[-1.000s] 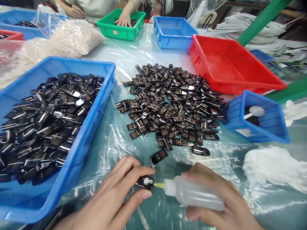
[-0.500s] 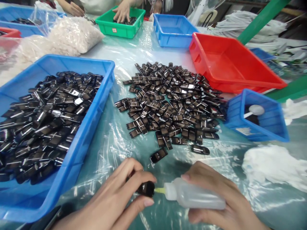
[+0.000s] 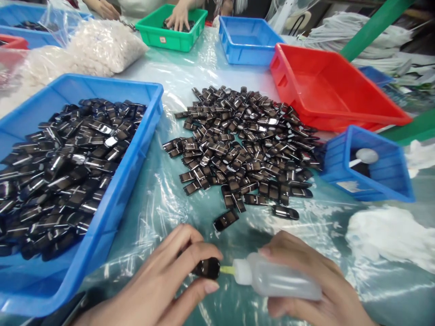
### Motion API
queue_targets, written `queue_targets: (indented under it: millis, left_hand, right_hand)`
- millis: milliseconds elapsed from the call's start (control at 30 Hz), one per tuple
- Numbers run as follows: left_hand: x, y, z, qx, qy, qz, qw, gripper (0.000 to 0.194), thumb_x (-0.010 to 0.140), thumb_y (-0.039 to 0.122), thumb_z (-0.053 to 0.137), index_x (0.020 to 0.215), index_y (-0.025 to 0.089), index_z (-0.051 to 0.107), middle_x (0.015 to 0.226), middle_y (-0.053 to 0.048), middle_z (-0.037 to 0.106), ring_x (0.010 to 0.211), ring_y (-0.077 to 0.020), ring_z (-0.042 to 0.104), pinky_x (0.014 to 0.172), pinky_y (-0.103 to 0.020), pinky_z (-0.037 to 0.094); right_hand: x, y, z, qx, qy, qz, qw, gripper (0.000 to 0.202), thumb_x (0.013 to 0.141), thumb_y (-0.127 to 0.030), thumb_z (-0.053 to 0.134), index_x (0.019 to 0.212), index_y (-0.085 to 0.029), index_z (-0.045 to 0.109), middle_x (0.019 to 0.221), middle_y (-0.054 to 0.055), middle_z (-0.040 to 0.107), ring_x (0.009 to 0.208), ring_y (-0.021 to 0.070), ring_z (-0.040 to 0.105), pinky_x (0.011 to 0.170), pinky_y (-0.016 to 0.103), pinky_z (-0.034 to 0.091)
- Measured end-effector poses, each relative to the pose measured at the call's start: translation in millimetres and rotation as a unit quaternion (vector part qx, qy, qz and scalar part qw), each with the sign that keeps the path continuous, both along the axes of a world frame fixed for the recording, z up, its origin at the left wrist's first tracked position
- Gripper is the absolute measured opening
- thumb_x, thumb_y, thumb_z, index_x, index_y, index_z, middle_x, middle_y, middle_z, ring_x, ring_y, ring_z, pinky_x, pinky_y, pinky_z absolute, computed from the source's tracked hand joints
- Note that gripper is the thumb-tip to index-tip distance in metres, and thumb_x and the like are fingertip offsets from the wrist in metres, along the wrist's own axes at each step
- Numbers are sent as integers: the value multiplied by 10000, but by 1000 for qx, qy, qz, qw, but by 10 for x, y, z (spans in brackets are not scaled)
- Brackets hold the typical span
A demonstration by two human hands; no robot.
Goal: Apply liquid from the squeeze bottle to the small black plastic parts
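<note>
Between the thumb and fingers of my left hand (image 3: 170, 276) is a small glossy black plastic part (image 3: 208, 268), its end facing right. My right hand (image 3: 309, 276) grips a translucent squeeze bottle (image 3: 282, 277) lying on its side, with a white cap and a thin yellow-green nozzle (image 3: 227, 270). The nozzle's tip meets the end of the black part; whether it goes inside I cannot tell. Just beyond my hands, one loose black part (image 3: 226, 220) rests on the plastic-covered table, in front of a large pile of similar parts (image 3: 238, 140).
A blue bin (image 3: 136, 149) full of black parts stands at left. To the right are a red bin (image 3: 340, 90), a small blue box (image 3: 370, 167) holding a white round-ended item, and a white cloth (image 3: 387, 235). Another person's hand (image 3: 178, 17) reaches into a green bin (image 3: 163, 40).
The camera view has shifted slightly. My hands, the black part and the bottle keep nearly the same pose. At the back, the other person's hand has moved a little within the green bin.
</note>
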State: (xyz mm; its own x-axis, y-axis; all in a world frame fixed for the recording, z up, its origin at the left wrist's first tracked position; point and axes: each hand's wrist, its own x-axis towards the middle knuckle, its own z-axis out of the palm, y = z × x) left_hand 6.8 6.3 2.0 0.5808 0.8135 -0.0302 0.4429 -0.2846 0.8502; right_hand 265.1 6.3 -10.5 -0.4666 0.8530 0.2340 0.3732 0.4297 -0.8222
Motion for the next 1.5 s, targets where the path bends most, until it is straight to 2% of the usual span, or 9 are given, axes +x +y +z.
queue_targets:
  millis: [333, 533, 633, 733, 900, 1067, 1267, 1367, 1500]
  left_hand:
    - [8, 12, 9, -7, 20, 6, 1000, 191, 961, 197, 463, 1140, 255, 491, 1002, -14, 533, 896, -169, 580, 778, -262, 506]
    - [-15, -8, -1, 5, 31, 69, 997, 243, 980, 263, 414, 1218, 302, 446, 1079, -27, 573, 1024, -209, 593, 754, -263, 545]
    - [-33, -51, -12, -9, 35, 129, 991, 204, 994, 337, 364, 1166, 311, 470, 1078, -16, 611, 1032, -212, 598, 770, -267, 544]
    - [-22, -85, 3, -57, 52, 180, 981, 206, 989, 409, 352, 1068, 303, 509, 1003, -5, 630, 927, -195, 621, 771, -270, 538]
    - [55, -105, 84, -117, 35, 201, 972, 244, 987, 426, 312, 1033, 314, 524, 960, 8, 630, 912, -192, 606, 776, -279, 527]
    - [88, -84, 115, -119, -1, 183, 976, 276, 1008, 398, 252, 1124, 336, 495, 1007, 14, 608, 945, -186, 587, 816, -291, 507]
    - [20, -23, 12, -44, -19, 99, 994, 194, 1005, 290, 338, 1161, 329, 446, 1005, 12, 572, 986, -190, 574, 829, -297, 482]
    - [-6, -21, -10, -21, -23, 63, 998, 268, 1007, 236, 353, 1253, 329, 400, 1091, 9, 568, 1031, -176, 555, 882, -291, 467]
    - [-24, -17, 7, -5, -11, 30, 999, 329, 997, 178, 374, 1304, 296, 384, 1118, -10, 564, 1052, -179, 540, 906, -295, 460]
  right_hand:
    - [5, -50, -44, -15, -32, -57, 998, 383, 769, -456, 711, 1114, -332, 602, 836, 14, 670, 692, 195, 660, 557, 272, 533]
    - [23, -115, 9, -18, -36, -139, 989, 334, 874, -487, 552, 1196, -418, 605, 853, 28, 708, 719, 233, 677, 497, 290, 516]
    - [15, -132, 44, -46, -3, -216, 975, 370, 867, -526, 544, 1227, -444, 581, 993, 20, 716, 903, 255, 682, 640, 321, 567]
    - [-20, -85, 13, -69, 53, -246, 965, 361, 870, -407, 601, 1229, -383, 569, 1104, 23, 700, 1031, 229, 666, 849, 325, 563]
    - [-107, 15, -100, -66, 97, -229, 966, 326, 862, -197, 611, 1153, -316, 526, 1205, 36, 651, 1120, 175, 622, 914, 275, 525]
    - [-111, -92, -60, 111, 68, -290, 948, 442, 710, -97, 733, 1074, -264, 547, 990, 17, 593, 932, 182, 585, 848, 312, 501]
    - [-394, -141, 19, 172, -162, -72, 969, 205, 882, -105, 576, 1075, -174, 584, 865, 43, 681, 733, 166, 653, 629, 283, 545]
    - [-593, -58, -31, 216, -243, -62, 943, 189, 946, -178, 478, 1080, -114, 593, 876, 103, 684, 743, 216, 668, 579, 332, 567]
    - [-728, 20, -60, 209, -290, -60, 932, 241, 905, -26, 418, 956, -99, 643, 835, 118, 667, 759, 249, 659, 547, 342, 568]
